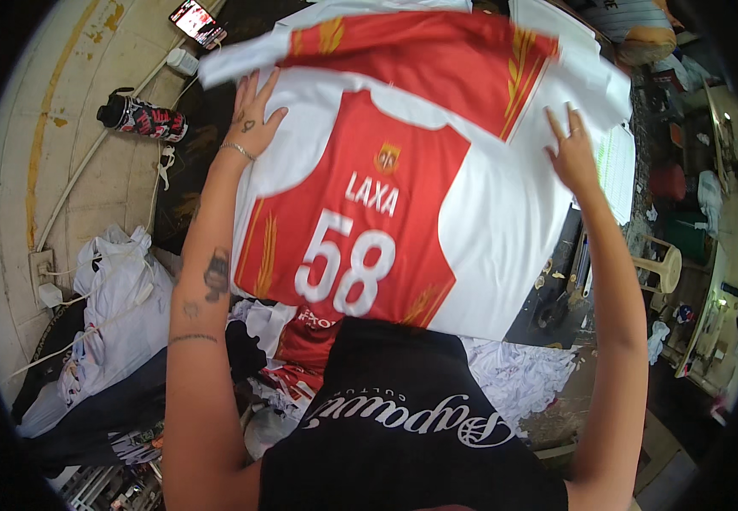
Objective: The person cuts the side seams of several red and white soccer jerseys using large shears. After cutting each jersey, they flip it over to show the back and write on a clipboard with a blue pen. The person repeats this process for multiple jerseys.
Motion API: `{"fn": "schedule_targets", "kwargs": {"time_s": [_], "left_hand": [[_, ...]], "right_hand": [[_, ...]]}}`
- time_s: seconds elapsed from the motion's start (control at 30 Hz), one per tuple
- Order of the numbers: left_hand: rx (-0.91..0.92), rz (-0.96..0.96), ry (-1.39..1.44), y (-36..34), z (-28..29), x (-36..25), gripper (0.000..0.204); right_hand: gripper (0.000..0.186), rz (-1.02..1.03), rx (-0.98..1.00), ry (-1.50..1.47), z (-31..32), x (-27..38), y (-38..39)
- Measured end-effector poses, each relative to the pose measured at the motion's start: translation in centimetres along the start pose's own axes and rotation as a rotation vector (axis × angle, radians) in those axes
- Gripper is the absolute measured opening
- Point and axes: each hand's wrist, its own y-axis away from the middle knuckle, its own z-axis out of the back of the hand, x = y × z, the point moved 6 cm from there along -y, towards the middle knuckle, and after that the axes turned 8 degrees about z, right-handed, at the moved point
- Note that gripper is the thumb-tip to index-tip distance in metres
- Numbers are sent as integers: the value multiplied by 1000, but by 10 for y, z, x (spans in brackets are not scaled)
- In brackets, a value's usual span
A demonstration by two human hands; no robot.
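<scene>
A red and white sports shirt panel (360,221) with a small crest and white lettering lies flat in front of me on a stack of similar sheets. My left hand (252,115) rests with fingers spread on its upper left white part. My right hand (572,146) presses flat on its upper right white edge. Beyond my hands a second red and white printed sheet (420,55) with gold stripes lies over the stack's far end.
A dark drink bottle (141,117) lies on the floor at left, with a phone (198,21) showing a lit screen farther off. A white bag (118,307) and loose printed fabric (301,341) sit at lower left. A stool (660,264) and cluttered benches stand at right.
</scene>
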Motion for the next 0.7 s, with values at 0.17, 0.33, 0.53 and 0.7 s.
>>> {"fn": "schedule_targets", "kwargs": {"time_s": [0.17,0.33,0.53,0.7], "left_hand": [[769,485,127,225,-41,26,94],[893,921,-285,324,-36,-23,100],[539,174,90,12,-53,-68,68],[199,-45,525,-112,-39,24,57]], "right_hand": [[94,229,275,-524,-64,190,201],[96,231,408,-310,-95,240,297],[99,-38,560,-212,-36,36,17],[93,104,106,-18,19,29,-31]]}}
